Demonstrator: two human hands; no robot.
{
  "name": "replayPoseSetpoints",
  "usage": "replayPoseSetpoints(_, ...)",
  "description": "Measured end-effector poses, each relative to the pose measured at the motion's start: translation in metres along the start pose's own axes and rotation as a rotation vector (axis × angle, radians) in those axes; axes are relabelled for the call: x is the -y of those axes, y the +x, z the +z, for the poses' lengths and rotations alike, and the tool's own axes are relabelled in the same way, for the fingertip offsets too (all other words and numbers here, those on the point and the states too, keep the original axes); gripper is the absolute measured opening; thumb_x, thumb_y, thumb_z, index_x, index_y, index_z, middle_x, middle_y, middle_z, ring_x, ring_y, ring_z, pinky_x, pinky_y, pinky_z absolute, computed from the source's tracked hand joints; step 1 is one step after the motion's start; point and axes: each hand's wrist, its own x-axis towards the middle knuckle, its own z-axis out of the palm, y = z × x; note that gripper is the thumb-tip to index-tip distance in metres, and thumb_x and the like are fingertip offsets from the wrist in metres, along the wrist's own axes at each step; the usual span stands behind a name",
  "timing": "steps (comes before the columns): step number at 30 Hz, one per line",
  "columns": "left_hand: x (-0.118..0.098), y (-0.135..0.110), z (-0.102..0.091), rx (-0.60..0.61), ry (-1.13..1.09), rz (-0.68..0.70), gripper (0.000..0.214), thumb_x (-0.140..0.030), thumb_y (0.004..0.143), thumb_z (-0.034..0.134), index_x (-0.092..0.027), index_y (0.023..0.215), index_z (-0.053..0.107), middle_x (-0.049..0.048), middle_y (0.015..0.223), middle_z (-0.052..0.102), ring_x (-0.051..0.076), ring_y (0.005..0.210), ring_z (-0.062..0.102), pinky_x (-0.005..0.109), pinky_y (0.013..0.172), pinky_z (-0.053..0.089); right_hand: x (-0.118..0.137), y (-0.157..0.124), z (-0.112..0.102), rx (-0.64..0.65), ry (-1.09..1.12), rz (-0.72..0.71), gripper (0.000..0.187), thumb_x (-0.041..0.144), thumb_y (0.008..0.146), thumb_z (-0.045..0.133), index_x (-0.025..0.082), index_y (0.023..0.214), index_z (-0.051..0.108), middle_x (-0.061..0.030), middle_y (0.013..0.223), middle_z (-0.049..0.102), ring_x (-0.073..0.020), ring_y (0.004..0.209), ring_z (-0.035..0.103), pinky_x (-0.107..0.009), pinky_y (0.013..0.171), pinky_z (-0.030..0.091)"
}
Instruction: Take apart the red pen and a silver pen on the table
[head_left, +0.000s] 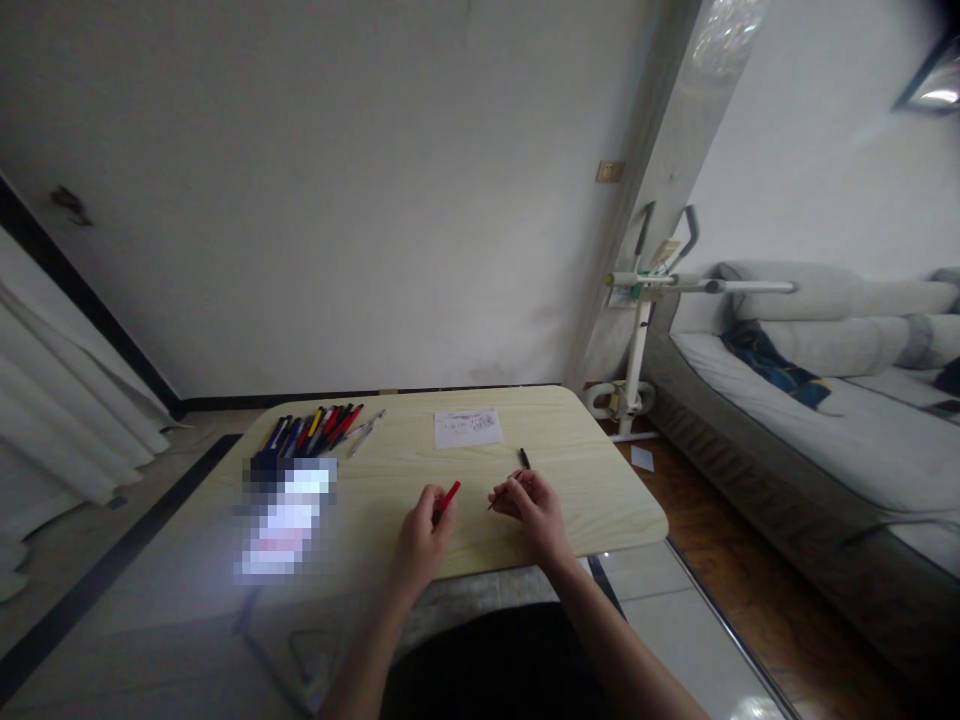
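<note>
Near the front edge of the pale wooden table (pixel 600 490), my left hand (pixel 427 525) is closed around a red pen barrel or cap (pixel 450 494) that points up and to the right. To its right, my right hand (pixel 534 505) pinches a thin, dark reddish stick (pixel 495 500), pen-like, with its tip pointing down and left. The two hands are apart. Just beyond my right hand, a short black pen piece (pixel 524 458) shows; whether it touches the fingers I cannot tell. A white sheet of paper with writing (pixel 468 428) lies farther back.
Several pens and markers (pixel 315 428) lie at the table's back left, with a white pen (pixel 367 432) beside them. In front of these is a bright, blurred-out object (pixel 289 520). Exercise equipment (pixel 639 340) and a grey sofa (pixel 825 420) stand to the right.
</note>
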Motion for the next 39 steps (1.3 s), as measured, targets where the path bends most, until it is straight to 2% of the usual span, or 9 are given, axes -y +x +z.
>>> replayPoseSetpoints(5,-0.003,-0.001,0.0,0.152,0.089,0.011,0.031,-0.042,0.081,0.043,-0.016,0.069,0.056,-0.0038,0.052,0.047,0.01,0.048,0.042,0.02,0.048,0.028,-0.005,-0.003,0.018,0.006,0.015,0.02,0.025,0.038,0.074,0.062,0.017,0.076,0.048,-0.0031,0.072,0.065,-0.0161,0.063,0.065,-0.029,0.057,0.054)
replayPoseSetpoints(9,-0.002,-0.001,0.002,0.168,0.145,-0.002,0.038,-0.046,0.078,0.045,-0.014,0.064,0.061,-0.0023,0.049,0.049,0.01,0.047,0.04,0.021,0.046,0.027,-0.01,-0.005,0.019,0.004,0.014,0.002,0.024,0.037,0.074,0.062,0.017,0.077,0.048,-0.0032,0.073,0.065,-0.0155,0.062,0.065,-0.03,0.058,0.055)
replayPoseSetpoints(14,-0.006,0.001,0.002,0.233,0.142,0.016,0.036,-0.044,0.079,0.046,-0.015,0.084,0.067,0.0033,0.065,0.064,0.013,0.056,0.053,0.021,0.054,0.035,-0.011,-0.003,0.015,-0.017,0.01,-0.003,0.022,0.036,0.074,0.061,0.018,0.078,0.049,-0.0032,0.072,0.066,-0.0169,0.066,0.065,-0.029,0.058,0.054)
replayPoseSetpoints(16,-0.008,0.0,0.001,0.254,0.166,0.032,0.035,-0.043,0.08,0.044,-0.017,0.084,0.067,0.0045,0.068,0.066,0.014,0.059,0.056,0.022,0.056,0.036,-0.011,-0.003,0.015,-0.005,-0.002,-0.011,0.022,0.036,0.075,0.06,0.018,0.079,0.049,-0.0036,0.074,0.066,-0.0171,0.068,0.065,-0.029,0.059,0.054)
replayPoseSetpoints(20,-0.007,-0.001,0.0,0.237,0.217,0.026,0.036,-0.043,0.081,0.043,-0.016,0.076,0.066,0.0045,0.063,0.064,0.015,0.057,0.055,0.022,0.054,0.035,-0.011,-0.005,0.016,0.065,-0.054,-0.008,0.021,0.035,0.076,0.06,0.019,0.082,0.049,-0.0028,0.072,0.066,-0.0148,0.061,0.064,-0.028,0.058,0.054)
replayPoseSetpoints(29,-0.008,-0.002,0.0,0.231,0.178,-0.014,0.033,-0.042,0.079,0.046,-0.016,0.082,0.065,0.0058,0.068,0.065,0.016,0.061,0.056,0.022,0.057,0.037,-0.007,-0.006,0.017,0.104,-0.096,0.019,0.026,0.037,0.072,0.064,0.018,0.081,0.05,-0.0018,0.068,0.065,-0.0154,0.06,0.064,-0.028,0.057,0.054)
replayPoseSetpoints(35,-0.015,-0.002,-0.002,0.187,0.057,-0.01,0.033,-0.045,0.08,0.044,-0.017,0.082,0.061,0.0008,0.061,0.06,0.014,0.056,0.053,0.021,0.054,0.036,-0.009,-0.004,0.016,-0.034,-0.016,-0.014,0.026,0.037,0.07,0.065,0.018,0.079,0.05,-0.0023,0.069,0.065,-0.0154,0.059,0.064,-0.029,0.056,0.054)
replayPoseSetpoints(39,-0.017,-0.002,-0.004,0.149,0.035,0.012,0.031,-0.039,0.084,0.038,-0.018,0.079,0.059,0.0005,0.063,0.059,0.013,0.058,0.053,0.021,0.056,0.037,-0.012,-0.001,0.013,-0.112,0.057,-0.028,0.025,0.036,0.071,0.065,0.018,0.078,0.05,-0.002,0.07,0.065,-0.014,0.059,0.063,-0.028,0.056,0.053)
